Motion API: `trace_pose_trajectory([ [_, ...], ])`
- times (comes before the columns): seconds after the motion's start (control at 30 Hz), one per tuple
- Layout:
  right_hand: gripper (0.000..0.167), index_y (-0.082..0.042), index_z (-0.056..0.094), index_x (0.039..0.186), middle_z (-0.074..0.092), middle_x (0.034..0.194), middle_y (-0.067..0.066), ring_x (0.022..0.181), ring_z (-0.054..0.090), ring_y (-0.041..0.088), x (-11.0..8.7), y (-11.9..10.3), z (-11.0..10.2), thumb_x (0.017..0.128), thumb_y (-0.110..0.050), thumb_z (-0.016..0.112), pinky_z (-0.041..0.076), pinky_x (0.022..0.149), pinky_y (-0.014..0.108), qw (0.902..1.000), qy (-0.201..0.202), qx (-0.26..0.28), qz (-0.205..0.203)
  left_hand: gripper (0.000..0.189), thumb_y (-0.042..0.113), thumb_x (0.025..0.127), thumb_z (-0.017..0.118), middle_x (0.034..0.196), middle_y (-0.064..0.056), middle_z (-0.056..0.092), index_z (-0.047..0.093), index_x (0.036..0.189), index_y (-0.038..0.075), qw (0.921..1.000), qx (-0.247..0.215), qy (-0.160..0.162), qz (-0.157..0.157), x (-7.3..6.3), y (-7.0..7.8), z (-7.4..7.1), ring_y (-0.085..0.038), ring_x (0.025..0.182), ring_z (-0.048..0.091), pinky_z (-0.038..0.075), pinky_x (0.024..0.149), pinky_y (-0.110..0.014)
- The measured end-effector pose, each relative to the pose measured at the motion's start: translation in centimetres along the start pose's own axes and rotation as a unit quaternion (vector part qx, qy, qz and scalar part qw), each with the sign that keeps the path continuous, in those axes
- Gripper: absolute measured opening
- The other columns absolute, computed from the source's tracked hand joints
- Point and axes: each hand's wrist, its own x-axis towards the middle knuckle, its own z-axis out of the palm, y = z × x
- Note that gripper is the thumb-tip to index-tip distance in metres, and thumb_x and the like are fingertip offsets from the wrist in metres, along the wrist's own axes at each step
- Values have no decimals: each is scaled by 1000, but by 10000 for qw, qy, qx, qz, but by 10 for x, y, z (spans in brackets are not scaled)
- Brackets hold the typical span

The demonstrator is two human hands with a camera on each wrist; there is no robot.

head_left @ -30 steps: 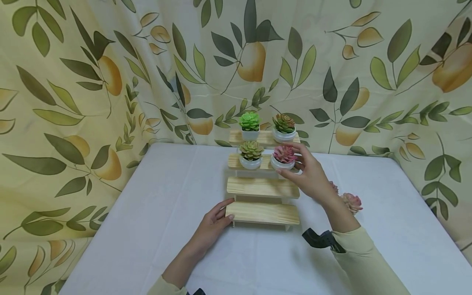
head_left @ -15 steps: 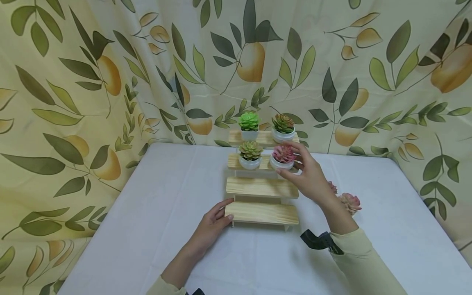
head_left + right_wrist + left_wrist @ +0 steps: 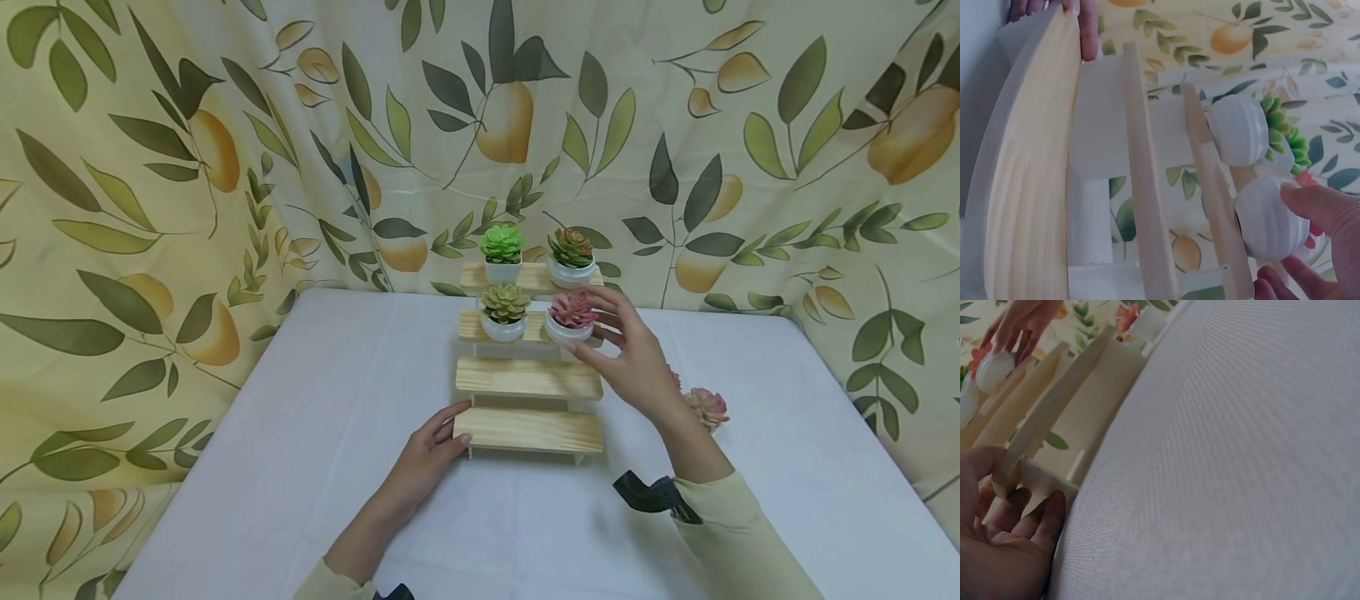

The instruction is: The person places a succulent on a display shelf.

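Note:
A tiered wooden plant stand (image 3: 528,379) stands at mid-table. My left hand (image 3: 426,457) grips the left end of its lowest step, thumb on the edge; in the left wrist view the fingers curl under that step. My right hand (image 3: 628,358) holds a pink succulent (image 3: 573,308) in a white pot (image 3: 1271,219), on the right of the second step from the top. Thumb and fingers lie on either side of the pot. Left of it sits an olive-green potted succulent (image 3: 505,305). The top step bears a bright green one (image 3: 502,247) and a reddish-green one (image 3: 572,250).
The two lower steps bear nothing. More pink succulents (image 3: 707,408) stand on the white tablecloth (image 3: 315,417) to the right, partly behind my right forearm. A fruit-and-leaf patterned curtain (image 3: 337,167) hangs behind the table.
My right thumb and fingers have shifted slightly right against the pink succulent's pot, so the grip looks looser. The left hand keeps its place on the stand. The head view has shifted a little.

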Motion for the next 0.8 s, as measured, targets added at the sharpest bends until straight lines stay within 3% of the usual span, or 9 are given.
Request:
trace_pose_trajectory([
  [0.3,80,-14,40,156,49,148,15,136,49,36,-15,8,-19,89,-5,83,43,110,50,9991,233,-321,151,58,19,105,65,150,-11,54,43,158,12,10000,-1,-15,1,1,0,1,-23,136,52,43,108,-30],
  [0.53,83,-20,37,159,48,152,12,135,50,37,-33,21,-40,91,-16,84,47,102,60,9945,342,-678,721,57,19,105,65,151,-14,52,44,157,11,10000,36,24,34,1,-1,1,-25,137,52,43,108,-31],
  [0.7,81,-16,37,158,46,153,14,137,48,39,-44,31,-51,92,-21,83,46,104,52,9907,353,-828,1020,58,20,104,66,151,-12,53,44,157,13,9999,50,79,-52,0,-1,0,-23,137,52,43,108,-30],
  [0.8,80,-14,38,157,46,153,15,138,46,39,-51,38,-57,92,-22,83,43,107,53,9878,397,-985,1141,58,20,104,66,151,-11,53,44,158,14,9999,53,81,-78,0,-1,0,-23,136,52,43,108,-29],
])
